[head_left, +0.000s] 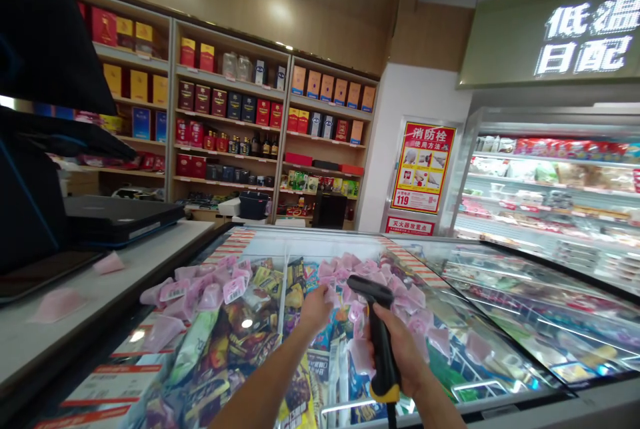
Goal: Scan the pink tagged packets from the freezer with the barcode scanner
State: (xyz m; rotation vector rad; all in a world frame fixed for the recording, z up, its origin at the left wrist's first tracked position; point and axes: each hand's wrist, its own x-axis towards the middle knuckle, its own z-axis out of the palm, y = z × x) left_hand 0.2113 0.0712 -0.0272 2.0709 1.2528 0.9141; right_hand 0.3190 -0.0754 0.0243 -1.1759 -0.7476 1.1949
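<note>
My right hand [400, 342] is wrapped around the handle of a black and yellow barcode scanner [383, 342]. The scanner's head tilts left toward my left hand [316, 310]. There, closed fingers pinch a small pink plastic piece [332, 294], partly hidden by the fingers. Around both hands, many similar pink pieces [410, 296] lie heaped on the glass top of a chest freezer [310, 242]. A second heap of pink pieces [210, 286] is to the left, several with white barcode labels. Frozen food bags [245, 329] show through the glass.
At left stands a counter [165, 262] with a dark checkout terminal [115, 216] and two loose pink pieces [109, 263]. Another glass-topped freezer [530, 302] adjoins on the right. Shelves of boxed goods [225, 102] line the back wall; an open chilled display [550, 182] is far right.
</note>
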